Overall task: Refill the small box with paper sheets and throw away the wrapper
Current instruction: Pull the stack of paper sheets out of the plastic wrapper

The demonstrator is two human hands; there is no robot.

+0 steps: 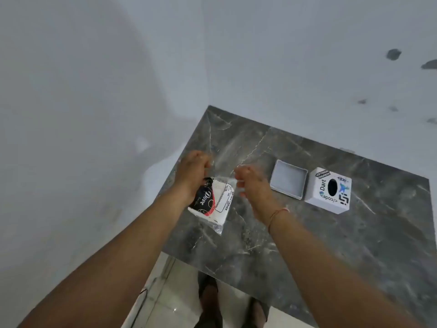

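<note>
A pack of paper tissues (214, 204) in a clear plastic wrapper with a black and red label hangs above the left part of the dark marble table (331, 245). My left hand (192, 176) grips the pack's top left. My right hand (251, 183) pinches the wrapper's top right edge, so both hands hold it off the table. To the right lies an empty grey square tray (289, 182), open side up. Beside it stands the small white box (328, 190) with stickers and a dark oval slot on top.
White walls (94, 91) close in on the left and behind the table. The table's near edge runs diagonally; below it are pale floor tiles (170, 301) and my feet (209, 294). Bare marble stretches across the right and front of the table.
</note>
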